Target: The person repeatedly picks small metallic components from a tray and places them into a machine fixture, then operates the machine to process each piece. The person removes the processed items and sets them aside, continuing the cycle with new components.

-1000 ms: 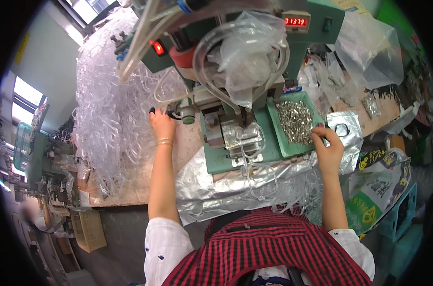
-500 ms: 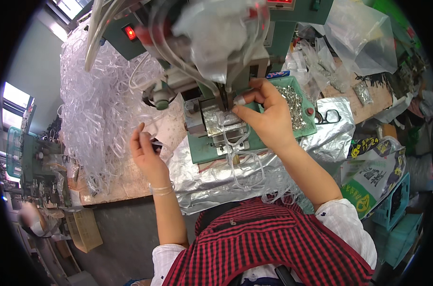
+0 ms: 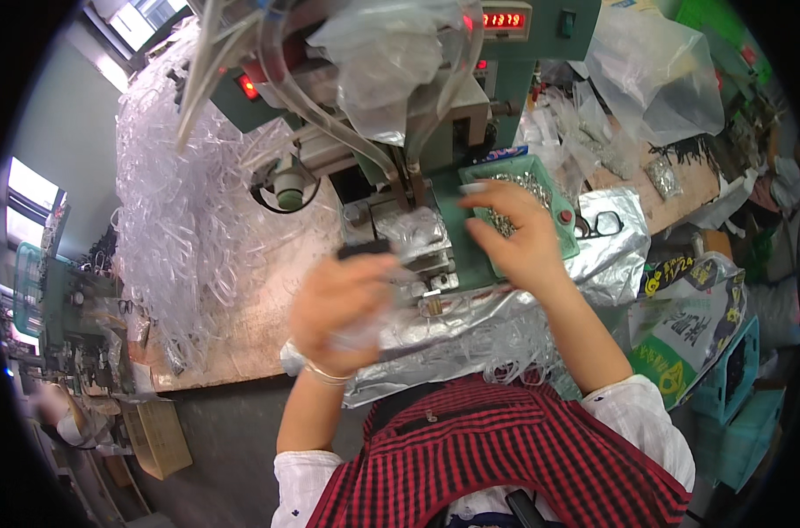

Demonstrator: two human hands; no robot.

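Note:
My left hand [image 3: 340, 308] is smeared by motion beside the near left of the machine's metal fixture [image 3: 413, 233]. A small dark object [image 3: 365, 250] shows at its fingertips, too blurred to name; something clear shows faintly near the palm. To the right, my right hand [image 3: 519, 238] is raised with thumb and fingers apart and nothing between them. It overlaps the near left side of a green tray [image 3: 569, 238] of small metal parts [image 3: 530, 187]. Above the fixture, the machine's narrow tip [image 3: 409, 189] points down.
Clear plastic eyeglass frames [image 3: 171, 202] are heaped at the left. More clear frames [image 3: 514, 343] lie on silver foil [image 3: 624, 251] near my apron. A dark eyeglass frame [image 3: 602, 224] rests right of the tray. Clear tubes [image 3: 286, 79] hang from the green machine [image 3: 554, 31].
My left hand has swung right to the fixture with the dark object. My right hand has drawn back from the tip, fingers apart. The clear frame no longer shows at the fixture.

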